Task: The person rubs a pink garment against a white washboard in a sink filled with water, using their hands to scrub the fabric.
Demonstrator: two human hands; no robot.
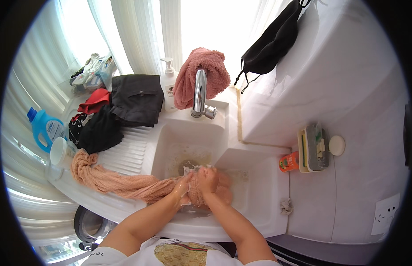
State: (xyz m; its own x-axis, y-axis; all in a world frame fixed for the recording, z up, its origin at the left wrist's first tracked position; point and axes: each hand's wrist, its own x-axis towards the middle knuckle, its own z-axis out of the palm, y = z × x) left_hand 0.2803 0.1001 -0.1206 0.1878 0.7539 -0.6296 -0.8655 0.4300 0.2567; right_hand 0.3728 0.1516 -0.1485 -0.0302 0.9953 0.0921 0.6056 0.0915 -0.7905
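A long peach-coloured towel (126,186) runs from the ribbed drainboard over into the white sink (170,137), where its right end lies wet and bunched. My right hand (208,179) is closed in a fist on that bunched part. Close beside it, my left hand (183,188) grips the same towel, with some of its fingers hidden in the cloth. Water and suds splash up between the two hands. Behind them rises the chrome faucet (199,91), over which a rolled dusty-pink towel (206,66) is draped.
Dark clothes (137,99) and a red cloth (94,101) lie piled on the drainboard. Around them stand a blue detergent bottle (48,128), a white tub (62,151) and a pump bottle (168,84). A black mask (272,44) hangs on the wall; an orange can (288,162) stands right.
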